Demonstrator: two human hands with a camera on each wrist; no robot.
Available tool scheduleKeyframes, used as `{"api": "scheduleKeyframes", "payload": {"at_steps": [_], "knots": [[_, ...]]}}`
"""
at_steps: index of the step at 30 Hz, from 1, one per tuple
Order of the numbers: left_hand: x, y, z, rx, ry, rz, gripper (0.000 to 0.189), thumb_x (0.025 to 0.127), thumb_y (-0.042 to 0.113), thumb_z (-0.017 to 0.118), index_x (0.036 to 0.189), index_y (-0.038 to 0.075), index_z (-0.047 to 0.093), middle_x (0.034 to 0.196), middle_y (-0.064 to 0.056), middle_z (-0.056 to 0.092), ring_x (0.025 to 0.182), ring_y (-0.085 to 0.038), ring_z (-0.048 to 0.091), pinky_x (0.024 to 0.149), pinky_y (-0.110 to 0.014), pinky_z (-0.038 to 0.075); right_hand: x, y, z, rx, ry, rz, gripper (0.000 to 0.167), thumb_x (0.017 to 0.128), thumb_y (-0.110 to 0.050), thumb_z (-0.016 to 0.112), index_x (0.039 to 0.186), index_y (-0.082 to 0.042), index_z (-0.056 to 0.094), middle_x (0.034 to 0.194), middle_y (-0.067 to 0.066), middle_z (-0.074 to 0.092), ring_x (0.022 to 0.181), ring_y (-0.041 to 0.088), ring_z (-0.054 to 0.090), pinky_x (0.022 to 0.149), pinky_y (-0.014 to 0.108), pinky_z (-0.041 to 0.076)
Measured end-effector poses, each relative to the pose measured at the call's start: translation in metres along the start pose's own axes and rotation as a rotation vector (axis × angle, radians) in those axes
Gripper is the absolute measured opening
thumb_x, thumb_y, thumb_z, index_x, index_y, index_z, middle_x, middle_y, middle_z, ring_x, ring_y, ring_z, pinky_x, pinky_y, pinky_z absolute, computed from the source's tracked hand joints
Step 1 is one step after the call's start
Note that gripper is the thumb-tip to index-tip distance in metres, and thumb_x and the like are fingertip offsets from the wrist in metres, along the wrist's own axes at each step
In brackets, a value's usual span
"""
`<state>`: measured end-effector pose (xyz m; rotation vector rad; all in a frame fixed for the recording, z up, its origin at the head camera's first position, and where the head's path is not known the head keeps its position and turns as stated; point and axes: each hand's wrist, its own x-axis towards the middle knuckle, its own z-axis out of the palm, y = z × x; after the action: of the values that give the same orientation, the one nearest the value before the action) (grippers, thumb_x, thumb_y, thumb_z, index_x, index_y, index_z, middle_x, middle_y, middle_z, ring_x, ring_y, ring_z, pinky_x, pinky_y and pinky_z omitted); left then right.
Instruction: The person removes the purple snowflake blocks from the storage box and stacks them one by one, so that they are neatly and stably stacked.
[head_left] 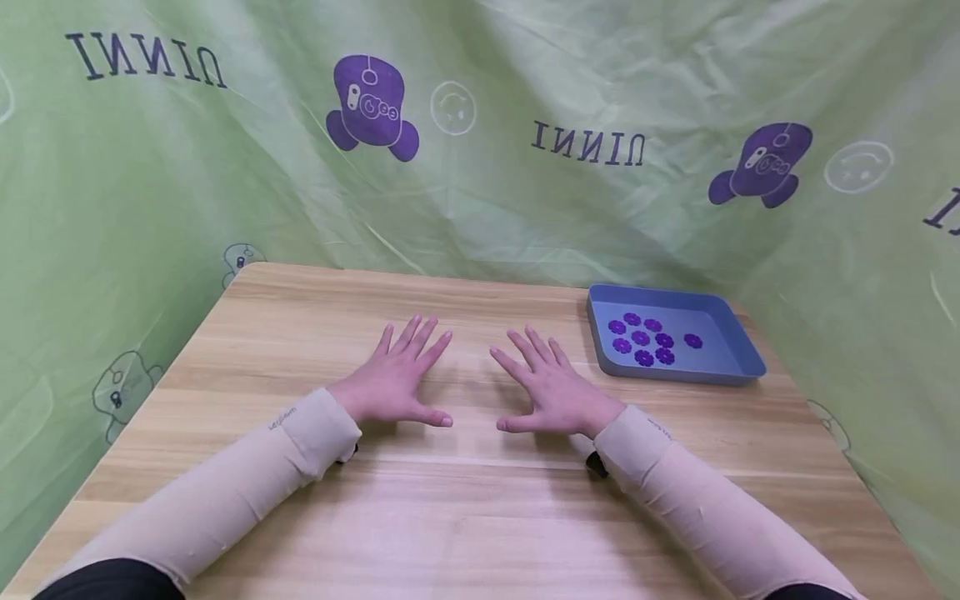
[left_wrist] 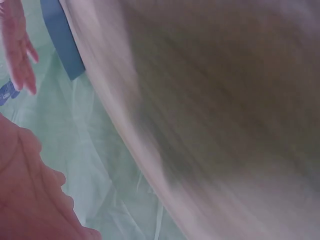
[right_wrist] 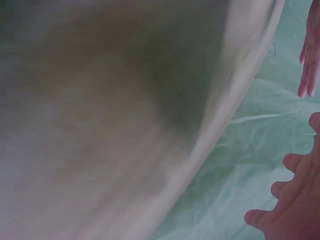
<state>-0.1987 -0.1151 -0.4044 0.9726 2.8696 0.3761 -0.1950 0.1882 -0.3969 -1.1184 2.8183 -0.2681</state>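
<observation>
In the head view my left hand (head_left: 393,379) is held over the middle of the wooden table (head_left: 465,517), palm down, with fingers spread and nothing in them. Facing it across a gap, my right hand (head_left: 558,392) is spread the same way and also holds nothing. The blue tray (head_left: 720,367) lies beyond the right hand, at the table's back right. Inside are several purple flower-shaped pieces (head_left: 641,338), most clustered at the tray's left, with one purple piece (head_left: 693,341) apart from them. In the left wrist view, part of the tray (left_wrist: 64,42) shows at the table's edge.
A green curtain (head_left: 480,217) with purple printed figures and lettering hangs behind the table and along both sides. Light sleeves (head_left: 225,483) cover both forearms. A small black object (head_left: 596,465) shows under the right wrist.
</observation>
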Motion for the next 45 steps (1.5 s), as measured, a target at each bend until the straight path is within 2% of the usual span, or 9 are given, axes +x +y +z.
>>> {"api": "scheduleKeyframes", "payload": {"at_steps": [6,12,17,22,27,34,38,41,45], "knots": [[-0.009,0.001,0.012,-0.03,-0.082,0.002,0.124,0.08,0.08,0.066,0.167,0.008,0.014,0.171,-0.022,0.004,0.156,-0.042,-0.004,0.119,-0.069,-0.002,-0.012,0.0,0.016,0.029,-0.037,0.028,0.103,0.09,-0.071,0.061,0.167,-0.015,0.02,0.171,0.023,0.007,0.155,0.047,0.004,0.121,0.066,0.007],[-0.001,-0.005,-0.002,-0.018,-0.101,-0.02,0.124,0.081,0.081,0.065,0.167,0.011,0.01,0.172,-0.019,-0.001,0.156,-0.039,-0.009,0.121,-0.065,-0.006,-0.009,0.008,-0.009,-0.019,-0.026,0.023,0.104,0.089,-0.067,0.065,0.166,-0.011,0.022,0.17,0.025,0.008,0.154,0.05,0.006,0.119,0.07,0.009],[0.009,-0.012,-0.01,-0.02,-0.133,-0.012,0.125,0.081,0.082,0.063,0.167,0.011,0.008,0.172,-0.019,-0.003,0.156,-0.038,-0.012,0.12,-0.067,-0.007,-0.009,0.019,-0.023,-0.038,-0.094,0.063,0.103,0.09,-0.067,0.065,0.166,-0.012,0.022,0.169,0.026,0.009,0.154,0.049,0.003,0.119,0.069,0.008],[0.012,-0.012,-0.015,-0.005,-0.156,-0.029,0.126,0.079,0.082,0.066,0.168,0.016,0.006,0.172,-0.017,-0.007,0.156,-0.038,-0.015,0.118,-0.069,-0.009,-0.007,0.023,-0.027,-0.108,-0.125,0.057,0.106,0.088,-0.073,0.062,0.167,-0.015,0.021,0.17,0.025,0.008,0.155,0.048,0.002,0.12,0.069,0.007],[0.007,-0.007,-0.009,0.025,-0.183,-0.039,0.13,0.073,0.086,0.067,0.168,0.019,0.008,0.172,-0.019,-0.009,0.154,-0.042,-0.017,0.113,-0.074,-0.012,-0.007,0.018,-0.024,-0.204,-0.142,0.029,0.111,0.084,-0.083,0.058,0.167,-0.018,0.022,0.171,0.023,0.006,0.155,0.048,0.0,0.119,0.07,0.002],[0.006,-0.005,-0.001,0.057,-0.159,-0.026,0.131,0.072,0.087,0.067,0.168,0.019,0.011,0.171,-0.021,-0.005,0.155,-0.044,-0.013,0.112,-0.076,-0.011,-0.011,0.017,-0.02,-0.235,-0.143,0.029,0.112,0.082,-0.084,0.059,0.166,-0.018,0.025,0.17,0.024,0.006,0.155,0.047,-0.003,0.118,0.072,0.0],[0.01,-0.007,-0.006,0.051,-0.146,-0.021,0.129,0.073,0.086,0.067,0.168,0.018,0.011,0.171,-0.021,-0.005,0.155,-0.044,-0.012,0.112,-0.076,-0.013,-0.012,0.02,-0.021,-0.238,-0.131,0.044,0.111,0.083,-0.082,0.06,0.166,-0.016,0.026,0.17,0.025,0.008,0.154,0.049,-0.001,0.117,0.074,0.003],[0.012,-0.01,-0.011,0.049,-0.125,-0.042,0.128,0.074,0.084,0.068,0.168,0.018,0.011,0.171,-0.02,-0.006,0.155,-0.043,-0.013,0.112,-0.074,-0.014,-0.011,0.021,-0.023,-0.241,-0.102,0.045,0.11,0.084,-0.079,0.062,0.165,-0.016,0.026,0.17,0.025,0.009,0.154,0.05,0.003,0.117,0.074,0.006],[0.012,-0.013,-0.008,0.047,-0.103,-0.05,0.128,0.074,0.084,0.069,0.168,0.018,0.013,0.171,-0.021,-0.005,0.155,-0.044,-0.01,0.112,-0.075,-0.013,-0.014,0.021,-0.022,-0.199,-0.1,0.047,0.109,0.084,-0.078,0.063,0.165,-0.015,0.027,0.17,0.024,0.007,0.154,0.049,0.001,0.117,0.074,0.003]]}}
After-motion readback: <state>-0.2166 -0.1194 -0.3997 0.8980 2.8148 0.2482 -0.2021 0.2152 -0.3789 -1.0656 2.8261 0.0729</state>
